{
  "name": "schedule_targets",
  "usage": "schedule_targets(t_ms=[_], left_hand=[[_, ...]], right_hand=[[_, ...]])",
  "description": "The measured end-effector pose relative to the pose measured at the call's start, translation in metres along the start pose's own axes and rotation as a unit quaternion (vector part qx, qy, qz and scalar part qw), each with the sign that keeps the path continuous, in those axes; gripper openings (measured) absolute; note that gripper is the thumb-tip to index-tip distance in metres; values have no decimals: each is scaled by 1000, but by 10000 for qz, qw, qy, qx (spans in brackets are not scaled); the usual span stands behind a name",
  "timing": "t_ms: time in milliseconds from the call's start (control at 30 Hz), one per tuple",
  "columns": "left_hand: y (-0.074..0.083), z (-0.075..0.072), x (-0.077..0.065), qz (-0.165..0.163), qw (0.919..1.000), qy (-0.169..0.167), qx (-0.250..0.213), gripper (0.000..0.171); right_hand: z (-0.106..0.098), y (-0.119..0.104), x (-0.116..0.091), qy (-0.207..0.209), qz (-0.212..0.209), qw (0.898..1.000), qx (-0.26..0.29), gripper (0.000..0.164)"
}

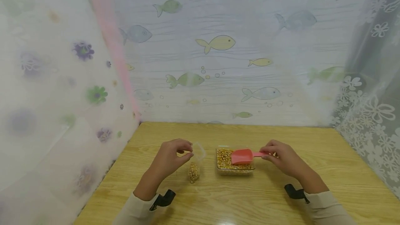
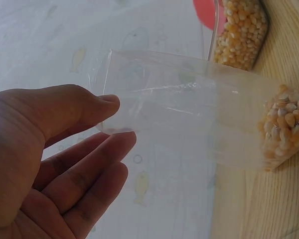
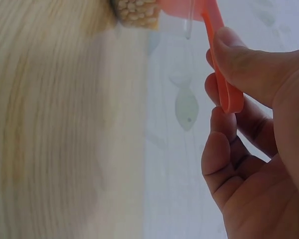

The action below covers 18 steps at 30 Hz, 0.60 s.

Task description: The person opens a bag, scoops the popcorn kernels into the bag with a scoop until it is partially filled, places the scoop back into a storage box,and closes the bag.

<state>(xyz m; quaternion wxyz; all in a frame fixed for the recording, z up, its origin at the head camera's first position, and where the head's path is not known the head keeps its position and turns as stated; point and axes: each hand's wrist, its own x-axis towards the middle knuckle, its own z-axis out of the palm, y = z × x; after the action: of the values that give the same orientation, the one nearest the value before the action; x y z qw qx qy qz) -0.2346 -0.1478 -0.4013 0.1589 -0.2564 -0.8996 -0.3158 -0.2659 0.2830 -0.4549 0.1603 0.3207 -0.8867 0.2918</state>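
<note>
Beige sleeves point(image 1: 328, 208) nearest; left grip point(image 1: 170, 155) pinching clear kernel bag point(image 2: 189, 107); right grip point(image 1: 283, 157) holding red scoop point(image 1: 242, 156) over kernel-filled container point(image 1: 235, 172).

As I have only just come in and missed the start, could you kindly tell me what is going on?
A person's left hand holds the top of a clear, narrow plastic bag, with pale corn kernels gathered in its bottom. The right hand pinches the handle of a pinkish-red plastic scoop, whose blade is over a clear rectangular container of yellow corn. The container stands on a light wooden table, to the right of the bag.
</note>
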Motion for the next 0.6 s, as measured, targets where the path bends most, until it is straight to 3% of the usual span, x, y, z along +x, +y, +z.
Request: schedule_targets(t_ms=[300, 600], left_hand=[[-2, 0, 1, 59, 10000, 26, -43, 4], [-1, 0, 1, 8, 10000, -1, 0, 5]], right_hand=[[-20, 4, -4, 72, -154, 9994, -304, 19], [-46, -14, 1, 22, -81, 9952, -979, 22]])
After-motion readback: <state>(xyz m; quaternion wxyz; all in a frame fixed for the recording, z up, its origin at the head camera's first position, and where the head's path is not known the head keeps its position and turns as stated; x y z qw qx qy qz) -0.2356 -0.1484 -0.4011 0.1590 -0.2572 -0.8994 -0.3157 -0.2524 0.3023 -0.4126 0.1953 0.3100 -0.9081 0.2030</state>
